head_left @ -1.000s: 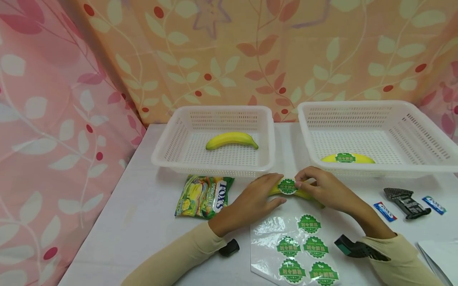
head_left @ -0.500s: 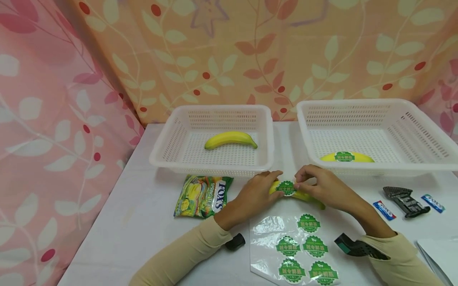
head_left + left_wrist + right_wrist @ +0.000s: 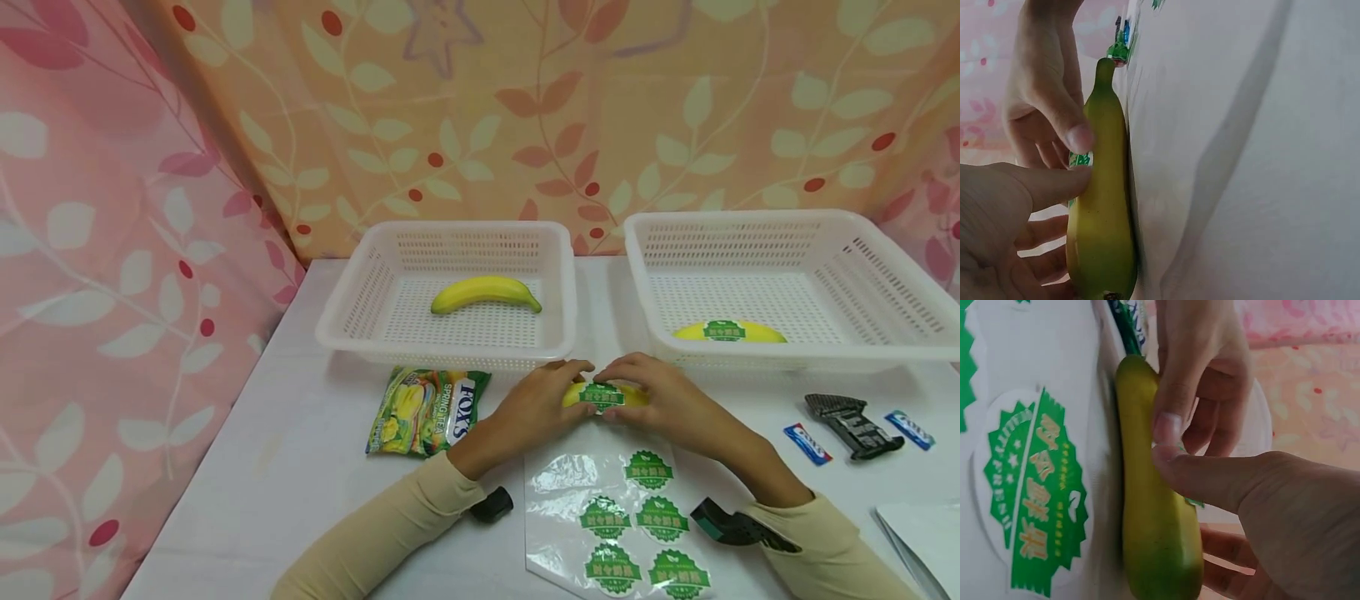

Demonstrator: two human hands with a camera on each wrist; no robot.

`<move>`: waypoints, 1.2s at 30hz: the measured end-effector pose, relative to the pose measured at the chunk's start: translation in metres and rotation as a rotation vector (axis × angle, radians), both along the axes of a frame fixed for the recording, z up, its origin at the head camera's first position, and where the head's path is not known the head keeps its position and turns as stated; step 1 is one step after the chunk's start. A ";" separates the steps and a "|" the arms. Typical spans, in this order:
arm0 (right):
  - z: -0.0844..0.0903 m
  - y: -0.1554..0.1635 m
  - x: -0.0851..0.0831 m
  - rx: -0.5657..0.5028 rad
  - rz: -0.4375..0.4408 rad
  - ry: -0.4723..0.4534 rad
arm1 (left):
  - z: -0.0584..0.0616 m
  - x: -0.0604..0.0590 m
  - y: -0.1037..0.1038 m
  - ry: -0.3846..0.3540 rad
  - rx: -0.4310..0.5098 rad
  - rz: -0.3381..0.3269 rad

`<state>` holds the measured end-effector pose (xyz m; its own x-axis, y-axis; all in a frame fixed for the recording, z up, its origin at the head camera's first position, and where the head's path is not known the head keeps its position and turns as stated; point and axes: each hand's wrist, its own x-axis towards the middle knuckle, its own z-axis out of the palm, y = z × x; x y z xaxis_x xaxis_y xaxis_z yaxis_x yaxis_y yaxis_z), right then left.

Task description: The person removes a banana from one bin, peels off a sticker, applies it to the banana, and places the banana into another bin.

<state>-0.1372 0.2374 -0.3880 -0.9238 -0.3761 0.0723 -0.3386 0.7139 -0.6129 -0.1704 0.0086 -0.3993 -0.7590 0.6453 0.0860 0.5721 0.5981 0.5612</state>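
Both hands are working on a small yellow banana [image 3: 609, 395] lying on the white desk [image 3: 300, 467], just in front of the two baskets and just behind a clear backing sheet of round green stickers [image 3: 630, 525]. The left hand [image 3: 528, 412] is gripping the banana's left end, fingers [image 3: 1063, 134] curled over its top and thumb closing from the near side. The right hand [image 3: 660, 404] is holding the right end likewise, its thumb [image 3: 1210, 478] pressing a green scalloped sticker [image 3: 602, 395] onto the peel.

Judgement: the step is being done well if the left hand is keeping the fruit from rolling while the right thumb is rubbing from the label's centre outward, so the edges are seating on the curve without creasing.

Containers: the left white perforated plastic basket [image 3: 341, 325] is holding one unlabelled yellow banana [image 3: 486, 294]. The right white perforated basket [image 3: 862, 350] is holding a yellow banana bearing a green label [image 3: 727, 332]. A green candy packet [image 3: 429, 412] is lying on the desk, just in front of the left basket.
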 end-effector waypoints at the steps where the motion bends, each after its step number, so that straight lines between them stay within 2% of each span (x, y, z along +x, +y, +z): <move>1: -0.001 0.000 0.000 0.012 -0.003 0.006 | 0.000 0.000 0.000 -0.002 0.002 0.001; 9: -0.005 -0.005 0.000 0.090 -0.008 0.097 | 0.001 0.000 -0.002 0.001 0.002 0.003; 14: -0.004 -0.005 0.002 0.089 0.006 0.135 | 0.003 0.001 -0.003 0.026 -0.005 0.013; 20: -0.003 -0.003 0.002 0.064 0.053 0.192 | 0.005 0.001 -0.003 0.015 -0.038 0.017; 29: 0.007 0.006 0.001 0.053 0.032 0.038 | 0.006 0.001 -0.002 0.006 -0.044 0.028; 32: 0.008 0.009 0.001 0.030 0.047 0.019 | 0.006 0.001 -0.003 0.008 -0.040 0.028; 36: 0.008 0.009 0.001 0.053 0.048 0.024 | 0.006 0.000 -0.002 0.009 -0.043 0.026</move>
